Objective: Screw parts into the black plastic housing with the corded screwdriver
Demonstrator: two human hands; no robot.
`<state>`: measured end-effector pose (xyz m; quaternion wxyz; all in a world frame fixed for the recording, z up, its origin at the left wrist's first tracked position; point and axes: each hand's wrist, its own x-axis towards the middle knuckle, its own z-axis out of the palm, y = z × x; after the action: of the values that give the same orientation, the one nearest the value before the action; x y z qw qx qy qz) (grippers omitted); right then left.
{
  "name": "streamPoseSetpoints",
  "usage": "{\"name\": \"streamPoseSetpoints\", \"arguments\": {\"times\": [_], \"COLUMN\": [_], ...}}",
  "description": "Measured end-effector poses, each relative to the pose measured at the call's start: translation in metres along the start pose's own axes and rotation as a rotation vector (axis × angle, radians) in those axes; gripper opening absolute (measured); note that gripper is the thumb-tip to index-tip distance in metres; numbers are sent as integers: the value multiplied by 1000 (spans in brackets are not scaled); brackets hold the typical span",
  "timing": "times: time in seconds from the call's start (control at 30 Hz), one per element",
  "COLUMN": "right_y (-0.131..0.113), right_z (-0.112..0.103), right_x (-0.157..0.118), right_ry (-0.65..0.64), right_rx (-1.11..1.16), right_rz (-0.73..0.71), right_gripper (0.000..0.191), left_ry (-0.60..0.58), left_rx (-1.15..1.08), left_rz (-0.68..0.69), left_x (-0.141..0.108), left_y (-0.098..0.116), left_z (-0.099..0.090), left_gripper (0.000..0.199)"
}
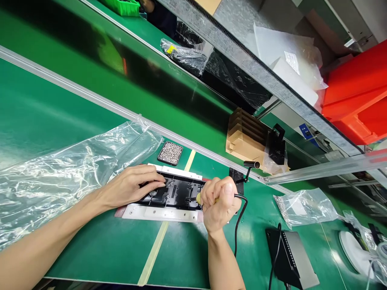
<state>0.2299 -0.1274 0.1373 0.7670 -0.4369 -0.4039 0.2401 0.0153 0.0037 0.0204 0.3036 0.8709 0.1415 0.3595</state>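
Observation:
A long black plastic panel [177,191] with molded ribs and posts lies between the white rails of a fixture [172,213]. My left hand [137,183] rests over the panel's left part, fingers and thumb stretched out across it. In my right hand [220,199] is a corded electric screwdriver [198,198], the fist wrapped around it. Its yellowish nose and thin bit point down at the panel's right part; my fist hides most of its body, and the bit's tip is hard to make out. Behind the fixture sits a small black tray [170,153] full of small metal screws.
Clear plastic sheeting [75,165] covers the left bench. A black holder with a metal tube [251,164] stands behind my right hand. Cardboard dividers [246,139], a bag of small parts [305,207] and a black box [292,257] are rightward. A metal shelf edge [272,76] crosses above.

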Motion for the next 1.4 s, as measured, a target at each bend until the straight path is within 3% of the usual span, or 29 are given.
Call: {"name": "streamPoseSetpoints", "arguments": {"times": [0.4, 0.67, 1.1, 1.4], "right_y": [2, 4, 5, 4], "right_z": [0, 1, 2, 1], "right_x": [1, 2, 2, 1], "right_ry": [-3, -6, -44, -41], "right_rx": [25, -6, 73, 26], "right_rz": [29, 49, 19, 92], "right_gripper": [59, 62, 59, 63], "left_ry": [52, 55, 51, 44], "left_rx": [47, -5, -24, -10], "left_rz": [70, -21, 2, 16], "left_x": [-5, -6, -9, -8], "left_y": [-1, -1, -4, -4], "left_z": [3, 4, 2, 1], "left_gripper": [17, 18, 12, 11]}}
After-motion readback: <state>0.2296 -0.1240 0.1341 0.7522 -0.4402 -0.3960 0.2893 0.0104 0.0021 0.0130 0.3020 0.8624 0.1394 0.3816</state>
